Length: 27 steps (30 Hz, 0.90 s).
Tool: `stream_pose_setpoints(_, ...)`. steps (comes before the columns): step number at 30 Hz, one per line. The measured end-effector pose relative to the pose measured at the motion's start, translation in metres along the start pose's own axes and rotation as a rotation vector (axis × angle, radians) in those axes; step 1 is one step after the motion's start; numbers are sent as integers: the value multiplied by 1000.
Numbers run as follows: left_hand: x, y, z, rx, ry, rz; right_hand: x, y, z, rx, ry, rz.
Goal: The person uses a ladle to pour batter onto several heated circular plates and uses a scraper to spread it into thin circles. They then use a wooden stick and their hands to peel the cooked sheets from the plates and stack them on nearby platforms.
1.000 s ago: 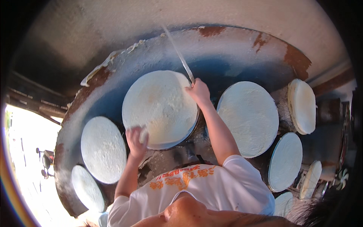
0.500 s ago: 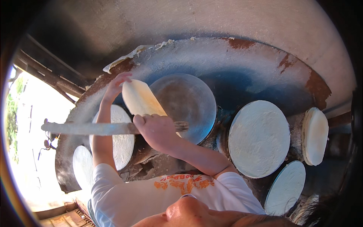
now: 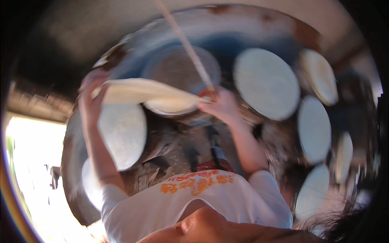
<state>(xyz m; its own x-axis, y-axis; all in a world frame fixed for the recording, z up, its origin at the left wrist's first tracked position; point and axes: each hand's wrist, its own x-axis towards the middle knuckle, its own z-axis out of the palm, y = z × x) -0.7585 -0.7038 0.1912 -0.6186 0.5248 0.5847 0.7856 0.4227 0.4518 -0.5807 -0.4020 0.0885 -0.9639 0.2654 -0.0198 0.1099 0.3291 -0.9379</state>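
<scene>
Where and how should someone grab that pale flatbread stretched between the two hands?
Best, I'd judge, by its opposite edges, from left and right, where the left hand and right hand are. The flatbread looks thin and bends in a wave between them, so one grip alone would probably let it flop. The right hand also holds a stick.

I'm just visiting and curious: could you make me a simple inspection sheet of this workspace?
Surface: dark round griddle, partly hidden by the flatbread.
Job's things: thin, pale flatbread, stretched between the hands; long stick, slanting up and left; other pale rounds on both sides.
Clutter: nothing distinct; the picture is blurred.
Hands: left hand grips one end of the flatbread; right hand holds the stick at the other end.
Cables: nothing seen.
Surroundings: brown-patched curved panel behind; bright opening at left.
</scene>
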Motion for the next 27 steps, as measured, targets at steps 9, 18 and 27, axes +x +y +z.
stream_pose_setpoints(9,5,131,73,-471,-398,597,-215,85,-50,143,508,65)
stream_pose_setpoints(18,15,494,379,-640,-858,588,-508,162,-303,-125,1015,402)
stream_pose_setpoints(27,80,808,476,-784,-272,967,-616,104,-662,-21,1471,-76)
